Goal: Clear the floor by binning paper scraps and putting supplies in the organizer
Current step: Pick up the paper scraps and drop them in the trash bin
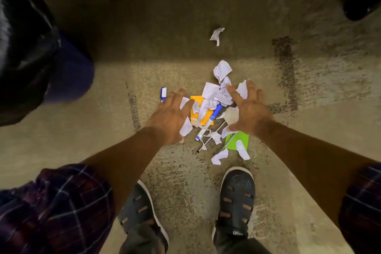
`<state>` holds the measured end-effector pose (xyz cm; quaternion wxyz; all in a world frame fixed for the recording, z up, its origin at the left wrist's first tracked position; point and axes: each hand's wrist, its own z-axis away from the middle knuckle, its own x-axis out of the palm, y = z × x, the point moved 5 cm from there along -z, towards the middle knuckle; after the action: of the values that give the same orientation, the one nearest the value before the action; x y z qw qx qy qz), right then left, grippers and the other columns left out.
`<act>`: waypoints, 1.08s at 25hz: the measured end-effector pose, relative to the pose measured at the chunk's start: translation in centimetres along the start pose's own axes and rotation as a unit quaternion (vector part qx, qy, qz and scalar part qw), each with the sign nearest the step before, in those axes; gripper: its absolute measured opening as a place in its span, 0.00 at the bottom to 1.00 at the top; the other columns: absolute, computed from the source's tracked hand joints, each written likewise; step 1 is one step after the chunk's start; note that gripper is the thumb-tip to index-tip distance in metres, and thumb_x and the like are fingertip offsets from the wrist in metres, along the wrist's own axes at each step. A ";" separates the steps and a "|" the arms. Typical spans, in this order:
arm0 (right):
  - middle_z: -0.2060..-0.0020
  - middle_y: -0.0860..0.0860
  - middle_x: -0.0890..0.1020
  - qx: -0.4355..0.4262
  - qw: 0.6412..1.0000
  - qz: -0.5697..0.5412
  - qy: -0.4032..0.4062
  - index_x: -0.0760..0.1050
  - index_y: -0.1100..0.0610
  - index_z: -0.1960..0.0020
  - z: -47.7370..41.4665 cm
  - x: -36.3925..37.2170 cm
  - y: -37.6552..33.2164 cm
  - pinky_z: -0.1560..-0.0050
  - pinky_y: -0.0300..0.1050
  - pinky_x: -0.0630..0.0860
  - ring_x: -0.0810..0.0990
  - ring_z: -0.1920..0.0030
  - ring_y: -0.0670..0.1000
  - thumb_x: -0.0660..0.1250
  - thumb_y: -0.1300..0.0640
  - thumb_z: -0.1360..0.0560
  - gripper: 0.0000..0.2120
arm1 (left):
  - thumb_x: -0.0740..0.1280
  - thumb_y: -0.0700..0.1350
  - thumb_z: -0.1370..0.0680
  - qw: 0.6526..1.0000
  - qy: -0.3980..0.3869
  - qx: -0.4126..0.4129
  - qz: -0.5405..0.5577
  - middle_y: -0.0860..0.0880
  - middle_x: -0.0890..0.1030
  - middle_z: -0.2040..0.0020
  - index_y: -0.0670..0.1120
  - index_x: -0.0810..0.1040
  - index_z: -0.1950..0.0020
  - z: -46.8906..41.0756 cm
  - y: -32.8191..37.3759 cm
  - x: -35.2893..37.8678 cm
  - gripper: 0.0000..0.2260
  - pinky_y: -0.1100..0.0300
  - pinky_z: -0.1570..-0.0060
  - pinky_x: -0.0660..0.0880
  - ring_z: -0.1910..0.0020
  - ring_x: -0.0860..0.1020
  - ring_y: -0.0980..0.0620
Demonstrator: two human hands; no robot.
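A heap of white paper scraps (214,95) lies on the speckled floor in front of my feet. Among them rest a blue-capped marker (209,122), an orange sticky pad (203,114), a green sticky pad (239,140) and a thin dark pen (210,137). A second small blue marker (163,93) lies to the left. One lone scrap (216,35) sits farther ahead. My left hand (172,116) hovers over the heap's left side, fingers spread, empty. On the right side my right hand (248,107) is also spread and empty.
A bin lined with a black bag (22,47) stands at the left, with a dark blue rim (76,72) showing. A black object (362,4) sits at the top right. My two sandalled feet (237,198) stand just behind the heap.
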<state>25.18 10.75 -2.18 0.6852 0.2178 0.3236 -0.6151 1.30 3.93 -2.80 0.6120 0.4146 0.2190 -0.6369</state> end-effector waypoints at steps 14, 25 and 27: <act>0.33 0.62 0.70 -0.083 0.993 -0.009 0.089 0.77 0.49 0.31 -2.9 1.3 -2.3 0.39 0.55 0.78 0.71 0.38 0.66 0.67 0.66 0.24 0.25 | 0.67 0.29 0.25 0.998 0.015 0.050 -0.030 0.42 0.72 0.33 0.44 0.77 0.36 -1.2 0.5 0.0 0.20 0.48 0.50 0.78 0.38 0.75 0.41; 0.49 0.64 0.83 0.009 0.982 -0.138 0.126 0.86 0.56 0.44 0.0 -3.3 -1.3 0.44 0.46 0.74 0.81 0.48 0.63 0.70 0.68 0.29 0.16 | 0.71 0.31 0.26 0.904 0.136 -0.218 0.340 0.44 0.88 0.55 0.41 0.88 0.58 1.7 -2.9 -0.9 0.08 0.66 0.54 0.74 0.61 0.80 0.52; 0.54 0.63 0.85 0.029 0.978 -0.159 0.135 0.87 0.56 0.48 1.4 -4.9 -1.2 0.50 0.47 0.77 0.82 0.53 0.62 0.71 0.65 0.29 0.12 | 0.73 0.32 0.27 0.852 0.149 -0.280 0.416 0.46 0.88 0.57 0.42 0.89 0.58 3.4 -3.1 -2.0 0.07 0.65 0.56 0.77 0.61 0.84 0.49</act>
<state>24.06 13.06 2.40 0.5221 0.2638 0.4256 -0.6905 -2.77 2.95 0.03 0.8700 0.3680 0.2837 -0.1649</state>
